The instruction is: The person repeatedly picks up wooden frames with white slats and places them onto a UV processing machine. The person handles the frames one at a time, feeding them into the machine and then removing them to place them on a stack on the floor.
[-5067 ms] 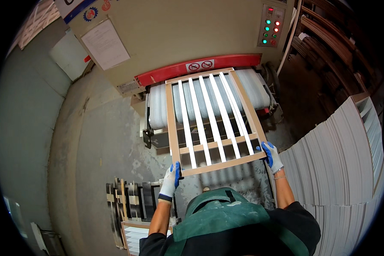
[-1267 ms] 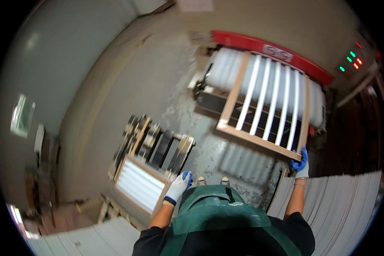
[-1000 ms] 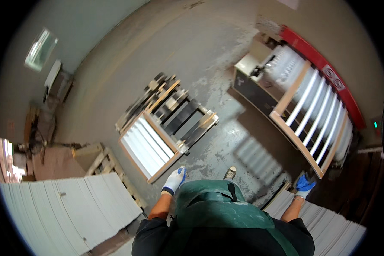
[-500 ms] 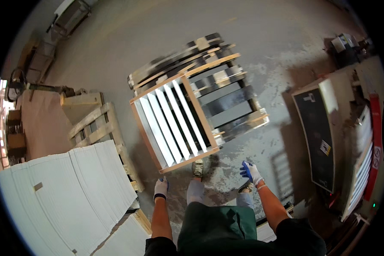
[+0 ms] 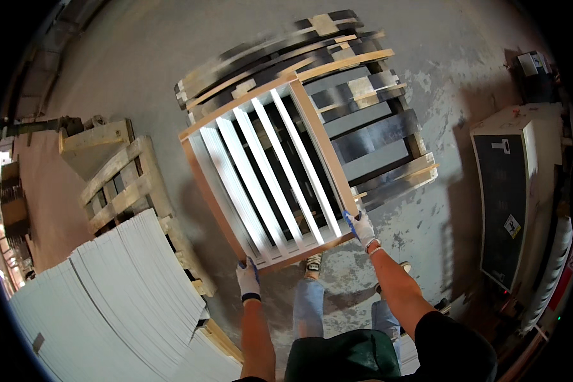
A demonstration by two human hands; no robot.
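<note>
Left hand (image 5: 248,280): covered by a work glove with a light grey or white knitted back and blue coating visible at the fingers. A dark band closes the cuff at the wrist. The forearm below the glove is bare.

Right hand (image 5: 363,228): covered by a matching glove, white knit with blue coating along the fingers (image 5: 351,219) and palm edge. A thin light band sits at the wrist. The forearm is bare up to a short black sleeve (image 5: 455,347).

Torso: dark green garment (image 5: 347,360), seen from above.

Legs: light blue jeans (image 5: 309,305).

Feet: light-coloured shoes (image 5: 312,262) with dark detail.
</note>
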